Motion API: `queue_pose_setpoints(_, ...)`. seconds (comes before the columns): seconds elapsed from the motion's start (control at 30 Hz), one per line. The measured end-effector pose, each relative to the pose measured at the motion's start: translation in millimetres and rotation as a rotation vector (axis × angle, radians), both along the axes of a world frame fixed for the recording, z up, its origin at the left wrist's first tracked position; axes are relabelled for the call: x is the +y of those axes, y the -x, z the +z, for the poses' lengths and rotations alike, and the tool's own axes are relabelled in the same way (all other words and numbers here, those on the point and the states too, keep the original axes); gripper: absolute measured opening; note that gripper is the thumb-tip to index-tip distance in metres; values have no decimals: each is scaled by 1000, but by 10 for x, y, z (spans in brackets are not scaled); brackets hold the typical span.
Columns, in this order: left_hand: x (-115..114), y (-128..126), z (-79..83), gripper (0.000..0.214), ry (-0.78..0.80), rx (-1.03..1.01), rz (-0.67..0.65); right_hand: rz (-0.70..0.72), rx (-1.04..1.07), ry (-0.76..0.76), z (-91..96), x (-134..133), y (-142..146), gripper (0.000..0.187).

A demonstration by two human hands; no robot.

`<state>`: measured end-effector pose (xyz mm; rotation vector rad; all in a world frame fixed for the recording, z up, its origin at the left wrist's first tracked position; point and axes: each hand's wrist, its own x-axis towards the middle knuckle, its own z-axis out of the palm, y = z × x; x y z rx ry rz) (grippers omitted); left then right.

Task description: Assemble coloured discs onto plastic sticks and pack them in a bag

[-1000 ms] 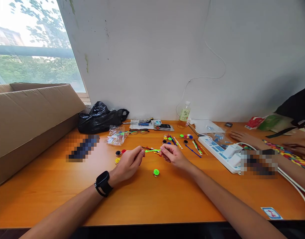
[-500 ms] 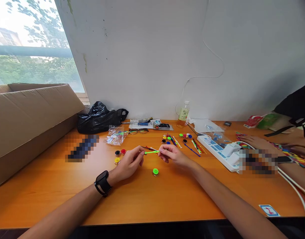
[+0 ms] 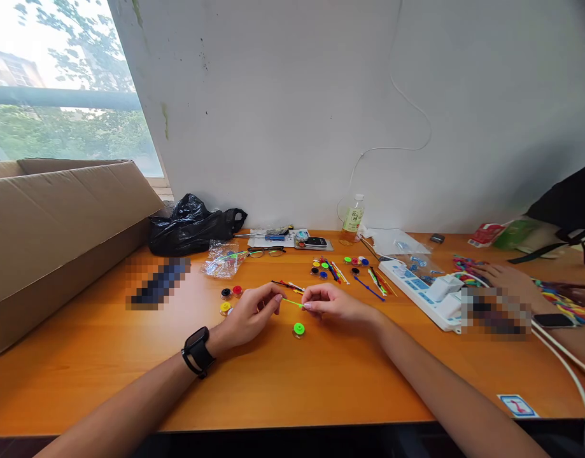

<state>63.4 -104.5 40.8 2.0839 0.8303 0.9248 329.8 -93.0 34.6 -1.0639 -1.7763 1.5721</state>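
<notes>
Both my hands pinch the ends of a thin green stick (image 3: 292, 302) just above the orange table (image 3: 292, 381). My left hand (image 3: 249, 313), with a black watch on its wrist, has its fingers closed on the stick's left end. Closed on the right end is my right hand (image 3: 331, 304). A green round cap (image 3: 298, 329) lies on the table just in front of the stick. Black, red and yellow caps (image 3: 226, 298) lie to the left of my left hand. More coloured sticks and caps (image 3: 340, 270) are scattered behind my hands.
A large cardboard box (image 3: 53, 216) stands at the left. By the wall lie a black plastic bag (image 3: 191, 224), glasses, a phone and a drink bottle (image 3: 353, 219). A white power strip (image 3: 426, 289) lies at the right. Another person's hand (image 3: 509, 280) rests by coloured pieces there.
My hands have moved closer together and a little lower, so less of the green stick shows between them. The other person's hand at the right has shifted to the right.
</notes>
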Motion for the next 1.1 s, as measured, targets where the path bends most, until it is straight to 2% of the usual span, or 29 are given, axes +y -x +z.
queue_pose_setpoints(0.27, -67, -30, 46, 41, 120, 145, -128, 55, -57, 29, -12, -10, -26, 37)
queue_pose_setpoints(0.7, -57, -69, 4, 38, -17, 290, -116, 85, -97, 181, -40, -22, -6, 38)
queue_pose_setpoints(1.1, -9, -50, -86, 34, -71, 353, -128, 90, -161, 217, -31, -41, 42, 41)
